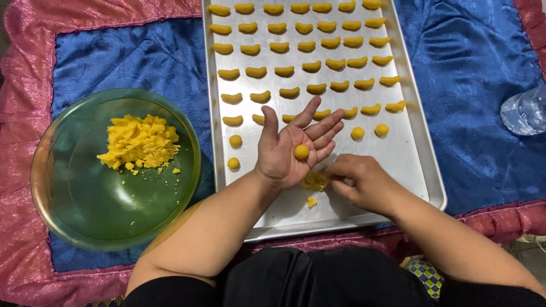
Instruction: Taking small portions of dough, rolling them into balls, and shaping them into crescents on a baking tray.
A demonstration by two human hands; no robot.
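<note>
My left hand point(293, 145) is held palm up over the near part of a metal baking tray point(418, 165), fingers spread, with a small yellow dough ball point(301, 152) resting on the palm. My right hand point(361, 181) lies palm down on the tray just to the right, its fingertips pinching at a lump of yellow dough point(314, 181) under my left hand. A small dough scrap point(311, 202) lies nearby. Several rows of yellow crescent-shaped dough pieces point(284, 71) fill the far part of the tray, with a few round balls point(357, 133) in the nearest row.
A green glass bowl point(68, 187) with a heap of yellow dough point(141, 141) stands left of the tray. Everything rests on a blue cloth point(472, 68) with a pink border. A clear plastic bottle point(524, 111) lies at the right edge.
</note>
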